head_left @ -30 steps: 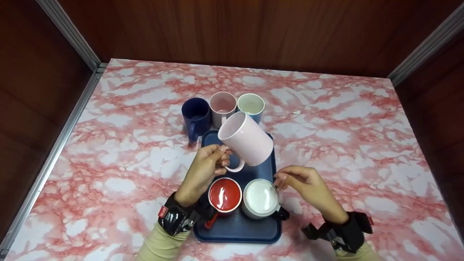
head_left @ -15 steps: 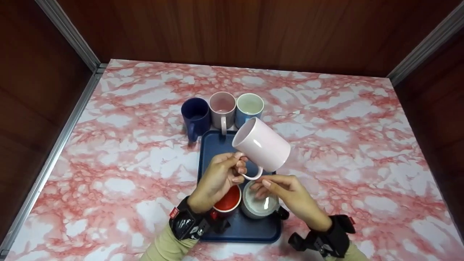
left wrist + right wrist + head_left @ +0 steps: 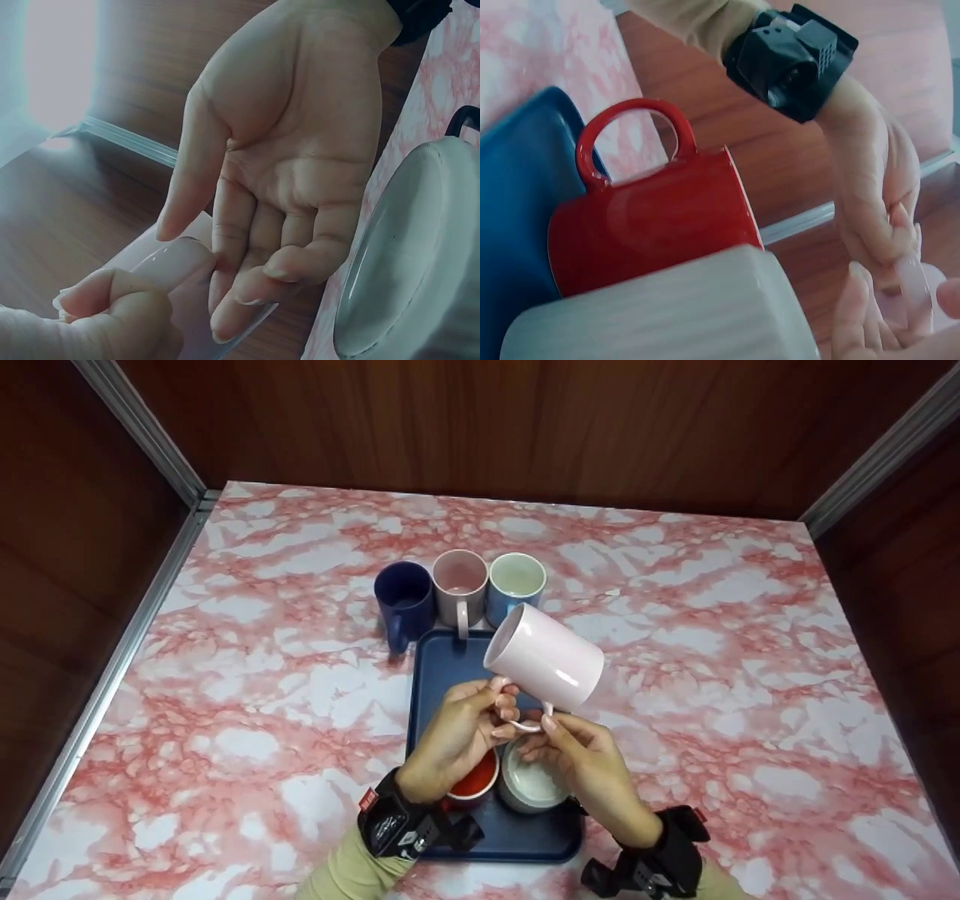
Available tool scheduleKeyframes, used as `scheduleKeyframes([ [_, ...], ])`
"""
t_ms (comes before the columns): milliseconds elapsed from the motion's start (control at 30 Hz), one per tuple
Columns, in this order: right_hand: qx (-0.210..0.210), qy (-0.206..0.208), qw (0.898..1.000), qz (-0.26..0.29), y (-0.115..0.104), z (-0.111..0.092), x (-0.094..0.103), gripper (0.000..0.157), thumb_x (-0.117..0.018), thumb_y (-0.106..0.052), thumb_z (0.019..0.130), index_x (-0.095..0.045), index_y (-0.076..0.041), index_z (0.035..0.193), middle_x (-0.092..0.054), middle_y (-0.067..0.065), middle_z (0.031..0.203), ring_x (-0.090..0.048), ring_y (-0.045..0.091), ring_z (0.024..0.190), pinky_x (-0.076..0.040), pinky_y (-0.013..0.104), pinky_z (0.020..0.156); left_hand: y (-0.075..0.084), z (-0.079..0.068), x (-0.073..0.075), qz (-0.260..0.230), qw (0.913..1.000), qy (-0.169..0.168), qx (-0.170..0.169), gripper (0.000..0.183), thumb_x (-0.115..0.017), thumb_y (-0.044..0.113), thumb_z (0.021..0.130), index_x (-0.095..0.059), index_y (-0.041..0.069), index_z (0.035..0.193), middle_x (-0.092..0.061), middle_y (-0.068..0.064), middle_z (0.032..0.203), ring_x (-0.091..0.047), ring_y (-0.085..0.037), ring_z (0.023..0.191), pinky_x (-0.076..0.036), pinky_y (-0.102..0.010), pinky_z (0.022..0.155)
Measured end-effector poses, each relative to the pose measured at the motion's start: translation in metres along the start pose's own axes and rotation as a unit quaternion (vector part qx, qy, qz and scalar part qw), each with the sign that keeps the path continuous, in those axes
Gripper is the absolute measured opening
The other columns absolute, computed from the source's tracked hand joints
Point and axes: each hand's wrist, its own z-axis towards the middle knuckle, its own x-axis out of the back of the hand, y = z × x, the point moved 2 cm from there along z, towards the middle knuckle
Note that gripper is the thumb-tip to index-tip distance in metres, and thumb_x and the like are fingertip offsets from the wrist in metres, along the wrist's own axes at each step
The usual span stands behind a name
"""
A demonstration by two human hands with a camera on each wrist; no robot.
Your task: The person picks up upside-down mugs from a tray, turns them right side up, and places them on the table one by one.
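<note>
A pale pink mug (image 3: 551, 656) hangs tilted above the dark blue tray (image 3: 442, 667), its mouth toward the upper left and its handle downward. My left hand (image 3: 457, 735) pinches the handle at the end near the rim. At the handle's lower end, thumb and fingers of my right hand (image 3: 596, 757) pinch it too. Below the hands, a red mug (image 3: 652, 229) and a white mug (image 3: 660, 311) stand side by side on the tray. The hands partly cover both of these in the head view.
Beyond the tray's far edge stand a dark blue mug (image 3: 405, 592), a dusty pink mug (image 3: 460, 585) and a light blue mug (image 3: 517, 581) in a row. Brown wood panels (image 3: 510, 427) enclose the marbled table (image 3: 712, 660) at back and sides.
The pink mug has moved right and slightly nearer in my left hand. My right hand has come leftward over the white mug and taken hold of the pink mug's handle.
</note>
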Motion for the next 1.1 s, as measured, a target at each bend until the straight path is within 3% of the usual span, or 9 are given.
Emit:
scheduleKeyframes([
  [233, 0.031, 0.048, 0.998, 0.006, 0.002, 0.0, -0.003, 0.032, -0.052, -0.006, 0.093, -0.051, 0.02, 0.11, -0.066, 0.01, 0.091, -0.062, 0.019, 0.075, -0.051, 0.031, 0.068, -0.004, 0.003, 0.0, 0.005, 0.9999, 0.004, 0.012, 0.02, -0.028, 0.005, 0.099, -0.043, -0.005, 0.09, -0.039, -0.001, 0.07, -0.038, -0.007, 0.061, -0.03, -0.016, 0.05],
  [467, 0.052, 0.036, 0.994, 0.084, 0.002, 0.0, -0.001, 0.017, -0.049, 0.001, 0.092, -0.06, 0.01, 0.101, -0.067, 0.013, 0.092, -0.063, 0.02, 0.074, -0.052, 0.029, 0.065, -0.008, 0.005, 0.001, 0.019, 0.9997, 0.003, 0.016, 0.021, -0.031, 0.006, 0.099, -0.047, -0.004, 0.09, -0.043, -0.002, 0.072, -0.042, -0.009, 0.063, -0.035, -0.018, 0.054],
  [667, 0.079, 0.038, 0.991, 0.104, -0.003, 0.001, 0.002, 0.017, -0.045, 0.008, 0.09, -0.061, 0.008, 0.097, -0.067, 0.015, 0.09, -0.064, 0.022, 0.075, -0.052, 0.029, 0.063, -0.009, 0.006, 0.002, 0.05, 0.9983, 0.014, 0.025, 0.02, -0.035, 0.004, 0.098, -0.051, -0.007, 0.094, -0.052, -0.006, 0.079, -0.054, -0.013, 0.071, -0.046, -0.023, 0.064],
  [967, 0.092, 0.052, 0.992, 0.072, -0.013, 0.001, 0.009, 0.014, -0.045, 0.013, 0.088, -0.058, 0.012, 0.093, -0.064, 0.019, 0.088, -0.065, 0.026, 0.07, -0.054, 0.034, 0.063, -0.008, 0.005, 0.005, 0.092, 0.9952, -0.026, 0.021, 0.018, -0.04, 0.001, 0.096, -0.054, -0.011, 0.097, -0.062, -0.013, 0.092, -0.061, -0.022, 0.09, -0.048, -0.037, 0.083],
  [1100, 0.102, 0.054, 0.993, 0.037, -0.016, 0.002, 0.017, 0.012, -0.048, 0.01, 0.087, -0.055, 0.018, 0.094, -0.063, 0.025, 0.09, -0.065, 0.028, 0.072, -0.053, 0.039, 0.064, -0.006, 0.003, 0.005, 0.114, 0.9928, -0.035, 0.017, 0.026, -0.039, 0.0, 0.096, -0.048, -0.019, 0.112, -0.059, -0.02, 0.104, -0.059, -0.024, 0.094, -0.047, -0.039, 0.086],
])
